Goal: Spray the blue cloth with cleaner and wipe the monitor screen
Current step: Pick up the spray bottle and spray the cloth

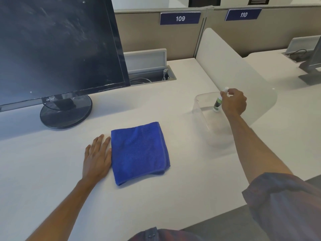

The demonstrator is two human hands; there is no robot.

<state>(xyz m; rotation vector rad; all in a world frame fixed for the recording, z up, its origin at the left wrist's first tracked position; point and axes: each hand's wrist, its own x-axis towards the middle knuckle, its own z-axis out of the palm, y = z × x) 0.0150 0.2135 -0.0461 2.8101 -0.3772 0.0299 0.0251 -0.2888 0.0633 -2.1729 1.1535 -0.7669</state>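
A folded blue cloth (139, 152) lies flat on the white desk (52, 171). My left hand (97, 156) rests flat on the desk with straight fingers, right beside the cloth's left edge. The dark monitor screen (57, 46), smeared and dusty, stands at the back left on a round black base (66, 111). A small white spray bottle (219, 100) with a green and black label stands upright inside a clear plastic bin (201, 117) to the right. My right hand (234, 102) pinches the bottle near its top.
A frosted divider panel (231, 66) rises just behind the bin and separates this desk from the neighbouring one. An open cable tray (151, 73) with cords sits behind the monitor. Partition walls carry signs 109 (180, 18) and 110 (243, 14).
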